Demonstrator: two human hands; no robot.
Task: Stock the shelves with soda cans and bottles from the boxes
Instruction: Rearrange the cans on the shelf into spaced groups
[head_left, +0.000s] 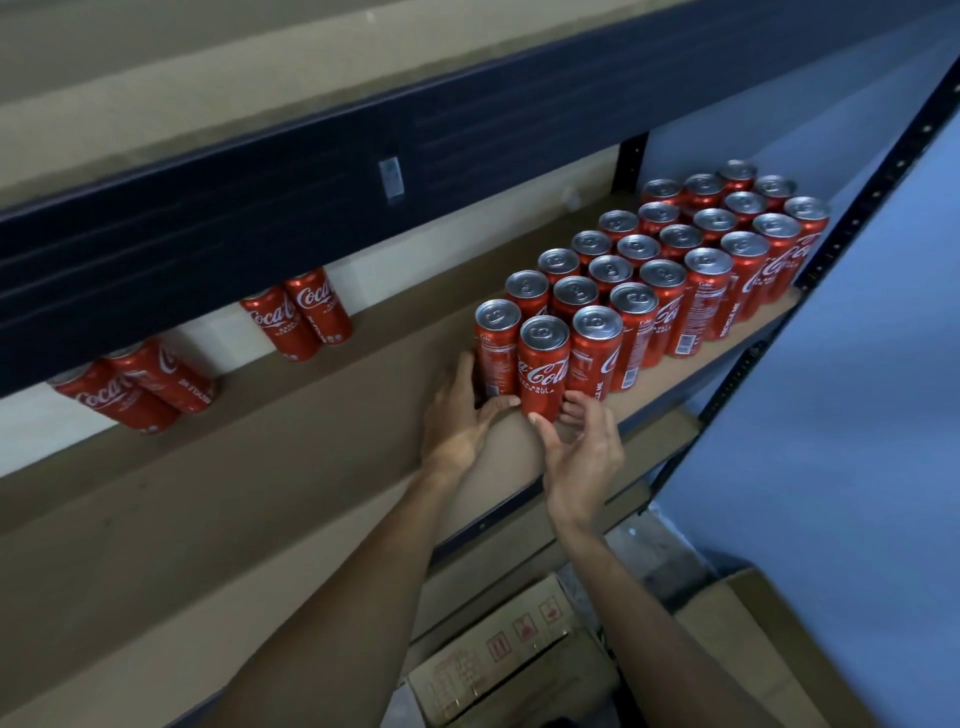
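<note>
Several rows of red soda cans (670, 260) stand packed together on the right half of the brown shelf (311, 431). At the left end of that block, my left hand (457, 415) grips the base of the leftmost can (496, 348), with its fingers behind the can and its thumb in front. My right hand (582, 447) holds the bottom of the can beside it, the front can (543, 364), between thumb and curled fingers. Both cans stand upright on the shelf and touch their neighbours.
Two pairs of red cans (298, 314) (135, 387) stand at the back left of the shelf. A dark upper shelf beam (363, 156) hangs overhead. Cardboard boxes (493, 660) (753, 649) sit on the floor below. A perforated upright post (841, 218) and blue wall bound the right side.
</note>
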